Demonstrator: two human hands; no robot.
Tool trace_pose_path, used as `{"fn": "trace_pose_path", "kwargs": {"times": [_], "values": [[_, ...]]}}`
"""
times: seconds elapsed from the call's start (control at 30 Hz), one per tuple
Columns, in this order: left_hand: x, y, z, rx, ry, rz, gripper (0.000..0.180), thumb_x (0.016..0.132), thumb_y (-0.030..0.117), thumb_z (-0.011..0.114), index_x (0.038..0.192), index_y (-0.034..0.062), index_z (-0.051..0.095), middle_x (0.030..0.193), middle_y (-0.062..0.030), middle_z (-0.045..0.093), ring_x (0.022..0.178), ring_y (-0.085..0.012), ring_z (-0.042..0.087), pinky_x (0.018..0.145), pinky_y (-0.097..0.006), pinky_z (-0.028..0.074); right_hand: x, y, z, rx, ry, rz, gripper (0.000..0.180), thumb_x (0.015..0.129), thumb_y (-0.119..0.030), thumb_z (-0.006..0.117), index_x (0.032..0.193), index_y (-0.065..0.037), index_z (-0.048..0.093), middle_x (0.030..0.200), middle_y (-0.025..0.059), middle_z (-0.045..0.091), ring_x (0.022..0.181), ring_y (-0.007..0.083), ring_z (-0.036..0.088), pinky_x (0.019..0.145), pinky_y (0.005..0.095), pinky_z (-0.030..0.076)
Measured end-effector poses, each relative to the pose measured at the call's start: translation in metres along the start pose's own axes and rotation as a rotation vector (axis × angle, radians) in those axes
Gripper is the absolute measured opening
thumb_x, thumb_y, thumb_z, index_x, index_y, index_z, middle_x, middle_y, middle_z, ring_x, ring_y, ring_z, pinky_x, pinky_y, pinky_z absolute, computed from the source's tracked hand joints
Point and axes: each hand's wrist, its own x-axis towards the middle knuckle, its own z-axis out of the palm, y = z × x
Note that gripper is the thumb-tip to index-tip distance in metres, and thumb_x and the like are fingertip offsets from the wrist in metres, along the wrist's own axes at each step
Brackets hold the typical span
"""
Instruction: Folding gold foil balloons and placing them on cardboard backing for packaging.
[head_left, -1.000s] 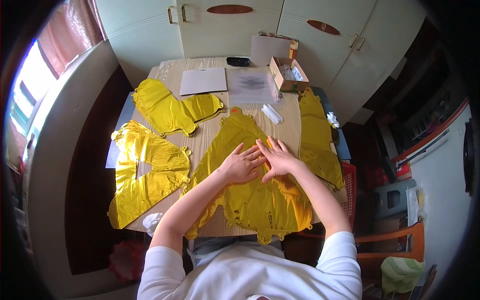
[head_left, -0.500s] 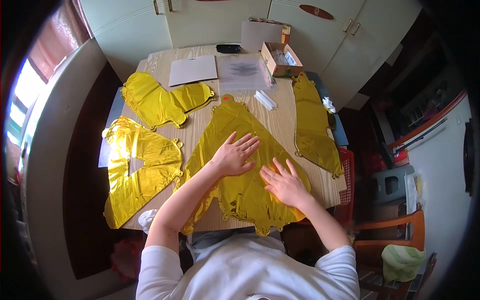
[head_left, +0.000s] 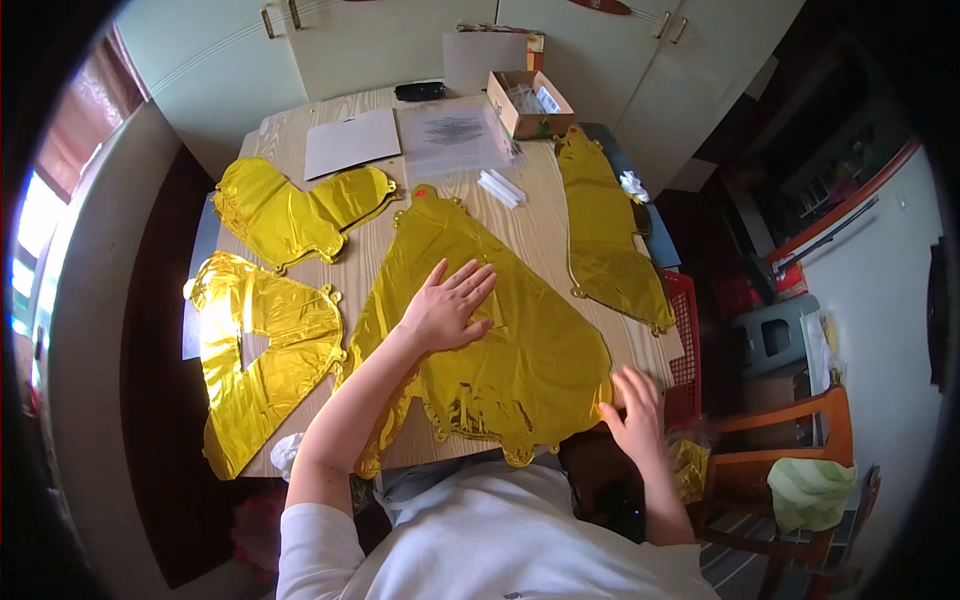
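A large flat gold foil balloon (head_left: 530,320), deflated and wide at the near end, lies in front of me on the wooden table (head_left: 255,458). My left hand (head_left: 452,305) rests palm down on its middle, with fingers stretched out. At its right edge is my right hand (head_left: 637,415), fingers extended and thumb apart, with nothing visible in it. Two more flat gold foil balloons lie on the left, one curved (head_left: 290,215) and one with a cut-out middle (head_left: 285,310). Another gold foil balloon (head_left: 605,220) lies along the right side.
White plastic strips (head_left: 500,188) lie beyond the centre balloon. Farther back are a clear plastic sheet (head_left: 455,140), a grey board (head_left: 352,142), a black case (head_left: 420,92) and a cardboard box (head_left: 533,122). A red basket (head_left: 682,340) and wooden chair (head_left: 840,420) stand at the right.
My right hand has moved from the balloon's surface right to its edge. My left hand stays on the balloon. The whole view has shifted slightly.
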Motion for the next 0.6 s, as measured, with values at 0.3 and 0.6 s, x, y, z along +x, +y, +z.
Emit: {"fn": "trace_pose_path", "kwargs": {"times": [0.3,0.6], "values": [[0.0,0.002,-0.002,0.024,-0.003,-0.005,0.072,0.094,0.054,0.039,0.152,0.0113,0.03,0.158,-0.0062,0.029,0.147,-0.0236,0.023,0.12,-0.05,0.012,-0.037,-0.018,0.031,0.21,0.128,0.22,0.032,0.082,-0.029,0.075,0.089,-0.004,0.056,0.092,0.014,0.055,0.089,0.0359,0.049,0.078,0.0465,0.039],[0.0,0.0,0.001,0.027,0.017,0.0,0.072,0.094,0.054,0.039,0.152,0.0117,0.03,0.157,-0.0068,0.03,0.147,-0.0242,0.024,0.12,-0.05,0.012,-0.027,-0.057,0.041,0.616,0.181,0.366,0.014,0.085,-0.01,0.071,0.086,0.0,0.061,0.08,0.0097,0.059,0.067,0.0179,0.057,0.054,0.0303,0.042]]}}
